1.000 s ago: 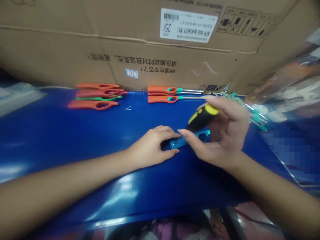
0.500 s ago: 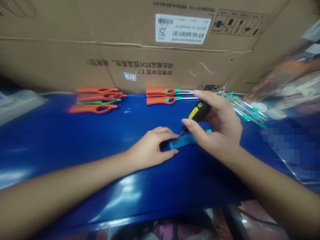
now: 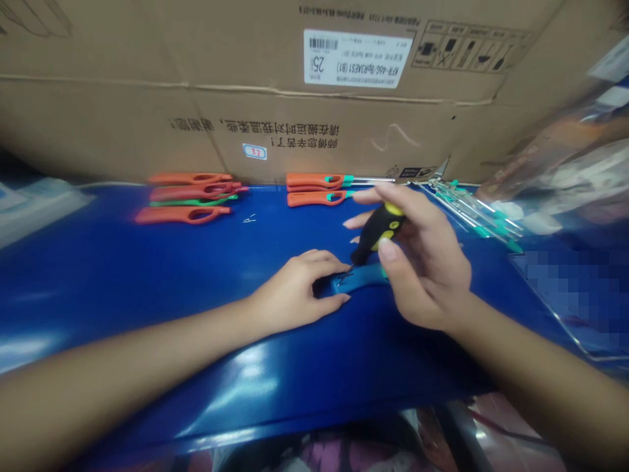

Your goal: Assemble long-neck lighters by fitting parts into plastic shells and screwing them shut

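One large cardboard box stands along the back of the glossy blue table, its printing upside down and its contents hidden; blurred plastic packaging sits at the right, its contents too unclear to name. A blue handle lies on the table between the two hands, smooth and elongated, with a bit of green toward its right end and thin dark lines near its left. The left hand pinches that left end between thumb and forefinger. The right hand holds a black-and-yellow screwdriver tilted between thumb and fingers, its lower end just above the handle. Behind lie orange, red and green handles, two orange lighters, and loose metal rods with green ends.
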A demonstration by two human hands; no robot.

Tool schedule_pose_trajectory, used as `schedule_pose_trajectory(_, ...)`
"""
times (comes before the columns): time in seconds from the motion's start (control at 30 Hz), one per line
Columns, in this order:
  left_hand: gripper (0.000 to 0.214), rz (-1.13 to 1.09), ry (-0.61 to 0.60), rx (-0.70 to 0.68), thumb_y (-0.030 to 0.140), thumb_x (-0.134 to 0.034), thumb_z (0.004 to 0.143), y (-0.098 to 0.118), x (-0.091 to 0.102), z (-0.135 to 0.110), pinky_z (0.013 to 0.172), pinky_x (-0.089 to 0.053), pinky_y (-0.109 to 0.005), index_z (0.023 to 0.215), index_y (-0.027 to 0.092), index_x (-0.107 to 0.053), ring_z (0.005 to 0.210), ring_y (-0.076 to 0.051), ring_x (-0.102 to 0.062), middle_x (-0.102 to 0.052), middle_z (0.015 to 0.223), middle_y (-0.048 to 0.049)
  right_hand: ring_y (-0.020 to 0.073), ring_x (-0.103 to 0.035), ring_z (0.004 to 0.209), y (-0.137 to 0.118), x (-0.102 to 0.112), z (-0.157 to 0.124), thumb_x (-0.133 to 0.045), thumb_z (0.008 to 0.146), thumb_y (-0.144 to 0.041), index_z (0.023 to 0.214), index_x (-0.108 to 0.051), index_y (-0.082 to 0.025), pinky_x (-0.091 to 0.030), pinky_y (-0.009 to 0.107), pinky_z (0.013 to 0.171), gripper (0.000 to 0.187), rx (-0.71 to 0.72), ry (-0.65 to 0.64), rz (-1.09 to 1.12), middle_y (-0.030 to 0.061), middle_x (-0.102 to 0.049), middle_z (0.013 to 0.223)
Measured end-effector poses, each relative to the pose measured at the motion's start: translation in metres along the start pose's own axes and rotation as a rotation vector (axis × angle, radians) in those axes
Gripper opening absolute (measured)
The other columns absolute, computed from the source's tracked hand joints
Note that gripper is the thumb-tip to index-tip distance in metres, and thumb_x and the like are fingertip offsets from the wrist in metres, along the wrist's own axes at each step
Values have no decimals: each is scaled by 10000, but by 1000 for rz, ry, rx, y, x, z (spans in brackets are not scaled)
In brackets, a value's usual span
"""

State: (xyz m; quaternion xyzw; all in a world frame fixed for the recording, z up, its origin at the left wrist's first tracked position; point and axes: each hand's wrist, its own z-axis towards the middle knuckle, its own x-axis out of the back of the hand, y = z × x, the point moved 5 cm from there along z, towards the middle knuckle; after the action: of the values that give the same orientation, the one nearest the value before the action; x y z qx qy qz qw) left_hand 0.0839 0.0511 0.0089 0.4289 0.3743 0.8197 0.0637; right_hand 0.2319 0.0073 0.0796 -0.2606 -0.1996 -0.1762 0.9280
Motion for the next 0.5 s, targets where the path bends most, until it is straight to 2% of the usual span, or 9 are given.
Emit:
schedule_pose_trajectory(0.1,350,1,5,-4,257,-743,865,-1,0,0,968,-540,-351,1194,147,-700,1047,-206,-669,-714,1105,-77,235,-685,974,0,2,1,-564,960,-189,1442,-504,-310,-639,423,765,501,-21,29,-12,72,-654,1231)
schedule_pose_trajectory(0.23,340,2,7,-6,249,-745,863,-1,-1,-1,972,-541,-354,1189,162,-702,1059,-208,-673,-718,1124,-74,218,-660,821,-7,7,4,-715,885,-227,1342,-602,-311,-620,398,700,479,145,123,-161,37,-687,983)
schedule_pose_trajectory(0.3,327,1,5,-2,251,-743,863,-1,-2,0,972,-545,-366,1178,170,-706,1051,-212,-677,-720,1116,-74,222,-674,863,-6,6,5,-635,949,-265,1383,-562,-321,-627,410,732,444,100,68,-127,44,-691,1037)
schedule_pose_trajectory(0.4,345,2,3,-2,264,-740,863,-1,-2,0,1002,-535,-408,1195,179,-703,1098,-240,-666,-715,1150,-88,224,-697,983,1,-2,5,-469,1034,-266,1469,-447,-334,-642,416,781,441,-95,-104,67,61,-671,1197)
schedule_pose_trajectory(0.43,345,3,5,-3,268,-740,863,-1,-2,0,1007,-533,-415,1194,179,-703,1107,-245,-662,-715,1152,-90,217,-702,986,2,-3,5,-473,1033,-249,1476,-431,-335,-646,407,782,454,-119,-134,122,62,-663,1231)
schedule_pose_trajectory(0.5,327,6,8,0,266,-743,860,-2,-1,0,994,-538,-405,1173,178,-710,1086,-238,-664,-716,1129,-85,198,-708,930,1,-1,5,-579,982,-196,1453,-460,-336,-648,378,760,506,-62,-106,126,54,-669,1238)
